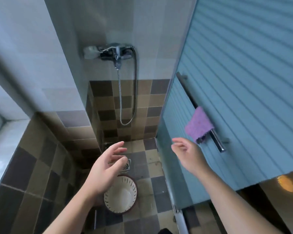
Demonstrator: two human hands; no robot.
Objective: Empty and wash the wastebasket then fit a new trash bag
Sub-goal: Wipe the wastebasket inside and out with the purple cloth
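With both my left hand (107, 168) and right hand (187, 155) spread wide and holding nothing, and the empty wastebasket (120, 194) on the floor just below the left, I'd reach up ahead for the shower tap (116, 53) to rinse it.

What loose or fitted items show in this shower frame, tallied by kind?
Wastebasket: 1
Purple cloth: 1
Shower faucet: 1
Shower hose: 1
Floor drain: 1
Door bar: 1
Hands: 2, left hand, right hand
Total: 8
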